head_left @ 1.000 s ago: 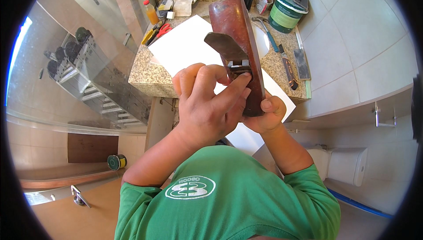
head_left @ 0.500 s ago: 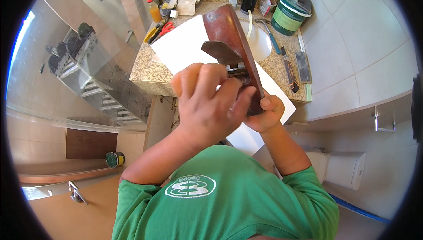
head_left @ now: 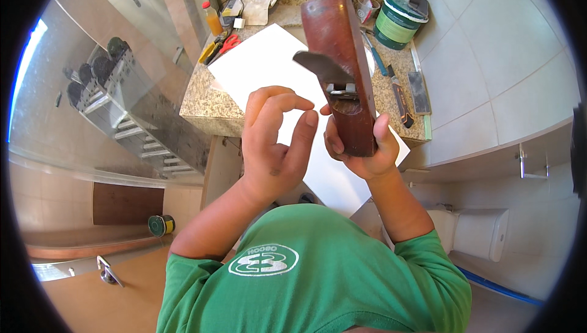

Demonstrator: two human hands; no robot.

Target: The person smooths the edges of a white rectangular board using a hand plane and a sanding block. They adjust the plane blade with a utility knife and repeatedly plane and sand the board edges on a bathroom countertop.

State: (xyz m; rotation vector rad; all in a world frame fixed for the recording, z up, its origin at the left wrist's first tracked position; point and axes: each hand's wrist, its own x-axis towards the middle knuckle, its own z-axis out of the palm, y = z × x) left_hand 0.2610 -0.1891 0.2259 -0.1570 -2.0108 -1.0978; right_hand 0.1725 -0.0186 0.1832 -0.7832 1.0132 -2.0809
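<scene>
A reddish-brown wooden hand plane (head_left: 340,30) is held up, tilted, over the counter. My right hand (head_left: 374,157) grips its lower end, with the thumb on one side and the fingers on the other. A dark metal blade (head_left: 323,67) sticks out of the plane's body, above a metal fitting (head_left: 342,91) in its opening. My left hand (head_left: 272,140) is just left of the plane and apart from it. Its fingers are loosely curved, the thumb tip close to the index fingertip, and nothing shows between them. A large white board (head_left: 263,58) lies under both hands.
On the granite counter (head_left: 205,97) are red-handled scissors (head_left: 230,44), a bottle of orange liquid (head_left: 212,20), a utility knife (head_left: 400,97), a sharpening stone (head_left: 419,93) and a green tub (head_left: 396,21). A hammer (head_left: 374,51) lies beside the partly hidden sink. A glass panel (head_left: 153,45) stands at left.
My left hand has come off the plane's opening and moved slightly left. The plane has turned in my right hand, so its top and opening face me more.
</scene>
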